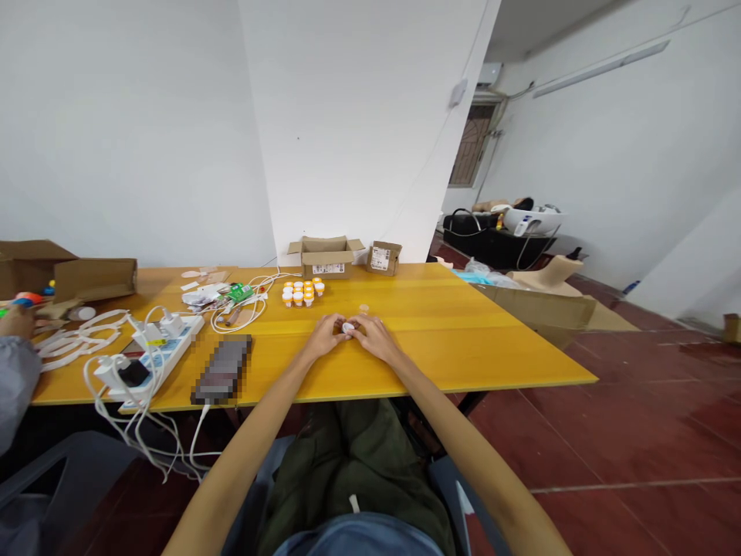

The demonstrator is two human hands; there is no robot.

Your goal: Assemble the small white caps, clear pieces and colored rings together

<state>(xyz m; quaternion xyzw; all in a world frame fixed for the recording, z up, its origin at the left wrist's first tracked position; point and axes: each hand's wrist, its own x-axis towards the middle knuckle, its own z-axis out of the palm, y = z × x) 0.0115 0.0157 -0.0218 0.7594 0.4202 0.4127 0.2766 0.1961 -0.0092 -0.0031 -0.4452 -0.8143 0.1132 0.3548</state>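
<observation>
My left hand (326, 335) and my right hand (373, 337) meet over the wooden table (440, 355). Between their fingertips they pinch a small white round piece (348, 327); its exact kind is too small to make out. Just beyond my fingers a small clear disc (363, 308) lies on the tabletop. Several small white containers with orange parts (301, 293) stand in a tight group, ahead and to the left of my hands.
An open cardboard box (327, 266) and a smaller carton (383, 259) stand at the back. A phone (223, 369) on a cable, a power strip (167, 351) and tangled white cables lie left. A co-worker's hand (16, 323) is by another box (96, 284) at far left.
</observation>
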